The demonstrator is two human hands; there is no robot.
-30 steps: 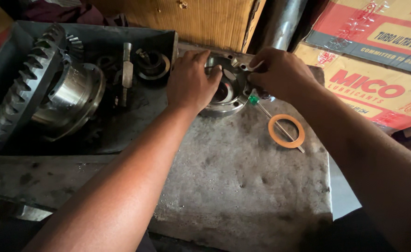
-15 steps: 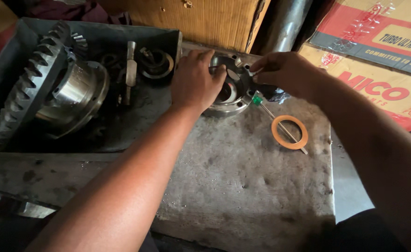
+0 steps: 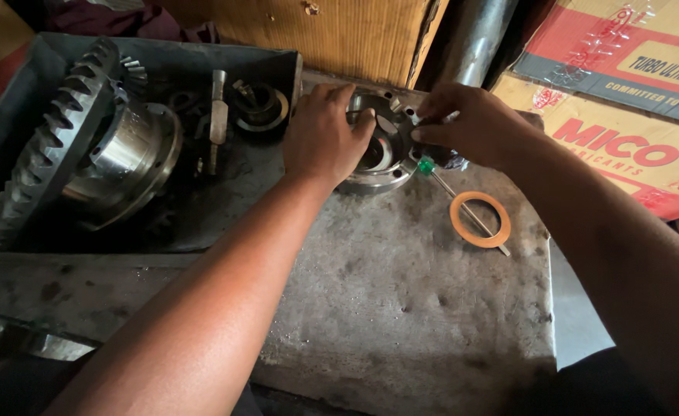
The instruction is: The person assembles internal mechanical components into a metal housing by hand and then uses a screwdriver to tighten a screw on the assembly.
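A worn, stained grey metal workbench (image 3: 401, 308) fills the lower and middle part of the view, its top pitted and smeared with oil. At its far left sits a dark metal tray (image 3: 16, 85) with raised walls, and inside it lies a large ring gear (image 3: 43, 146) with coarse teeth, tilted on its side and joined to a shiny steel differential case (image 3: 127, 166). Beside these, toward the tray's right end, stand a short steel pin (image 3: 217, 115) and a dark round bearing cup (image 3: 262, 108). Behind the bench are a brown cardboard box (image 3: 355, 35), a dull metal pipe (image 3: 474, 38) leaning upright, and red and yellow cartons (image 3: 632, 100) at the far right. At the back edge of the bench, just right of the tray, rests a round steel flanged housing (image 3: 374, 166) with a hollow centre. The left hand (image 3: 325, 139) lies over its left side, fingers curled down onto the rim and gripping it. The right hand (image 3: 470, 123) is at the housing's upper right rim, its fingertips pinched together on a small metal part there; what exactly that part is cannot be told. The two hands are close but not touching. Just below the right hand a small screwdriver (image 3: 462, 208) with a green handle lies on the bench, its thin shaft passing across a flat orange washer (image 3: 453, 219) that lies well clear of the housing.
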